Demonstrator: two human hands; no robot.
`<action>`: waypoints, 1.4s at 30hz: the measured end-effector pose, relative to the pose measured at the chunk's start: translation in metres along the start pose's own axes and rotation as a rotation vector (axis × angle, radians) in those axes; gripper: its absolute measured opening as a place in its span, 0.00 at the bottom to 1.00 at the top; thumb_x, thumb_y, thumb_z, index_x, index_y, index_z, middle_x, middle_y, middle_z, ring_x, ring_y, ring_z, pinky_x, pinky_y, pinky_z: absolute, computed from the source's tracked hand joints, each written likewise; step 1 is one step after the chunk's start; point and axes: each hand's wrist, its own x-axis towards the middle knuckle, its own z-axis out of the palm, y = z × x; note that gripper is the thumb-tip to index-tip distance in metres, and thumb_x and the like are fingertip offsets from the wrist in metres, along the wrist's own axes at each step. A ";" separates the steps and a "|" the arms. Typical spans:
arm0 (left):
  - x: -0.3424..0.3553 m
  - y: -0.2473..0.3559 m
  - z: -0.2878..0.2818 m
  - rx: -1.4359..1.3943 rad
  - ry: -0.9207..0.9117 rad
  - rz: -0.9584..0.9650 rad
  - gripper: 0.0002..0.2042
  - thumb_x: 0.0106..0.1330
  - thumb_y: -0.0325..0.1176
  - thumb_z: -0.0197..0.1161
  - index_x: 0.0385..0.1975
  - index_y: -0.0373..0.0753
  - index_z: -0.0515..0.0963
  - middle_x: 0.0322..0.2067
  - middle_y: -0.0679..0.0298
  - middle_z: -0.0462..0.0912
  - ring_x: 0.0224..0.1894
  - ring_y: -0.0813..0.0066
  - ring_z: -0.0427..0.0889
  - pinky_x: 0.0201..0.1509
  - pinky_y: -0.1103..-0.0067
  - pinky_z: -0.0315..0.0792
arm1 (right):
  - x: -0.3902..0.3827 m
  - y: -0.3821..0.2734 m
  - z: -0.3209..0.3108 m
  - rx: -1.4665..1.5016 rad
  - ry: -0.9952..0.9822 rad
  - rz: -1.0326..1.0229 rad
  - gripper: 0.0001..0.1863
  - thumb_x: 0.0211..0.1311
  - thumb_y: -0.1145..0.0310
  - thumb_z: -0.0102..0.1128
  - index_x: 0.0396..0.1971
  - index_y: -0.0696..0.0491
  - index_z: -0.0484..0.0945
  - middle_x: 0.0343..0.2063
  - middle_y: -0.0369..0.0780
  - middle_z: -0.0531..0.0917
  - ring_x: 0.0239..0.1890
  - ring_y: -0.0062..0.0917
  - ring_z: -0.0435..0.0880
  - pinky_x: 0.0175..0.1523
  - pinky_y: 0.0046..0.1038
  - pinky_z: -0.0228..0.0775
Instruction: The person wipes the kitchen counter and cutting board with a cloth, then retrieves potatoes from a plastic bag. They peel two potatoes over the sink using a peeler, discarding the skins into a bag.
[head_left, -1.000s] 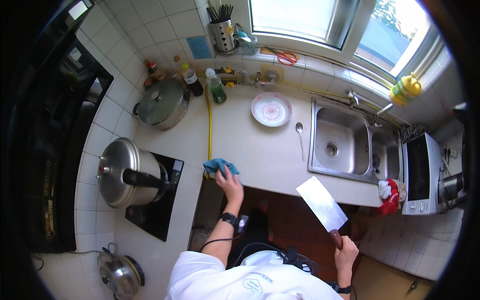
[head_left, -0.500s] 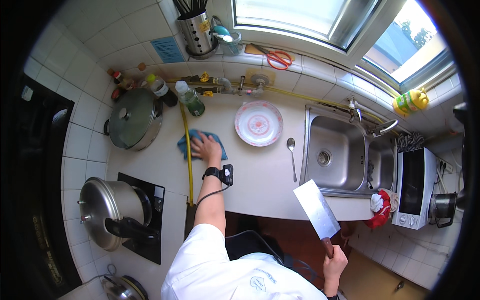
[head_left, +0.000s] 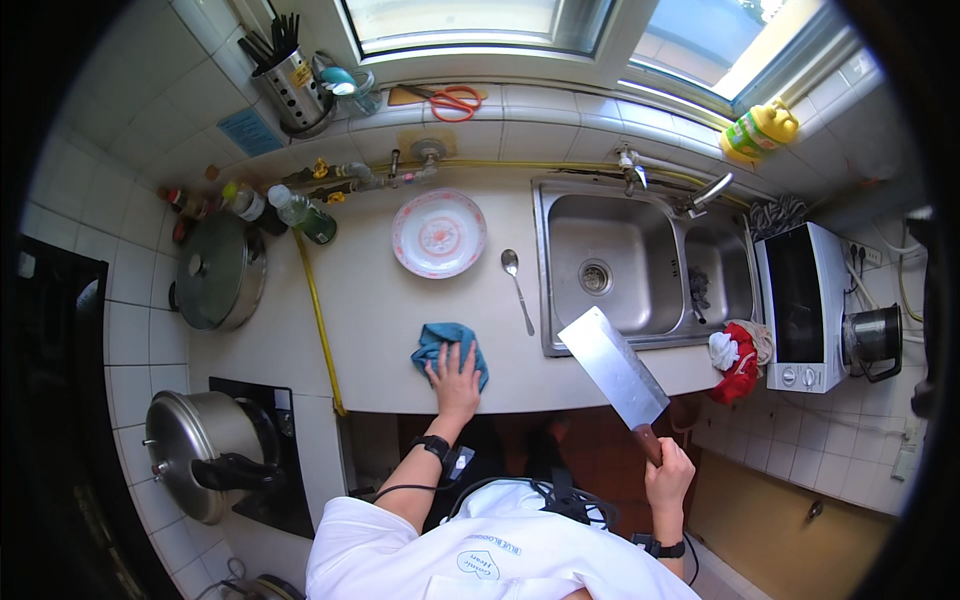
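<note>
Head view: the spread left hand [head_left: 456, 387] is now pressing the blue cloth [head_left: 442, 334] nearer the counter's [head_left: 375, 365] front edge, seemingly extending the wiping, while the right hand [head_left: 669, 474] is gripping a cleaver [head_left: 613, 369] over that edge.

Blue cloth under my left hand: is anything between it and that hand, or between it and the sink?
Nothing visible stands between your left hand and the blue cloth; they touch. Toward the sink, the spoon lies across the path, and the cleaver in your right hand hides part of the sink's near rim.
</note>
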 end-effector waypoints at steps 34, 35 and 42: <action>0.006 0.472 0.201 -0.024 -0.284 0.641 0.19 0.67 0.39 0.61 0.57 0.45 0.76 0.73 0.55 0.57 0.76 0.47 0.50 0.72 0.41 0.43 | -0.108 0.301 -0.073 -0.031 0.126 0.339 0.17 0.45 0.78 0.69 0.38 0.54 0.77 0.31 0.46 0.83 0.36 0.46 0.83 0.40 0.43 0.74; 0.010 0.466 0.200 -0.122 -0.269 0.674 0.15 0.65 0.35 0.62 0.51 0.45 0.78 0.73 0.57 0.58 0.76 0.49 0.51 0.73 0.42 0.44 | -0.107 0.300 -0.075 -0.048 0.129 0.313 0.18 0.45 0.79 0.70 0.38 0.54 0.77 0.31 0.46 0.83 0.36 0.45 0.83 0.40 0.43 0.75; -0.005 0.298 0.121 -0.127 -0.316 0.734 0.22 0.65 0.27 0.59 0.59 0.53 0.77 0.71 0.66 0.63 0.74 0.59 0.58 0.73 0.48 0.50 | -0.076 0.284 -0.068 -0.073 0.118 0.126 0.19 0.41 0.79 0.70 0.38 0.52 0.78 0.32 0.43 0.82 0.37 0.42 0.83 0.40 0.41 0.75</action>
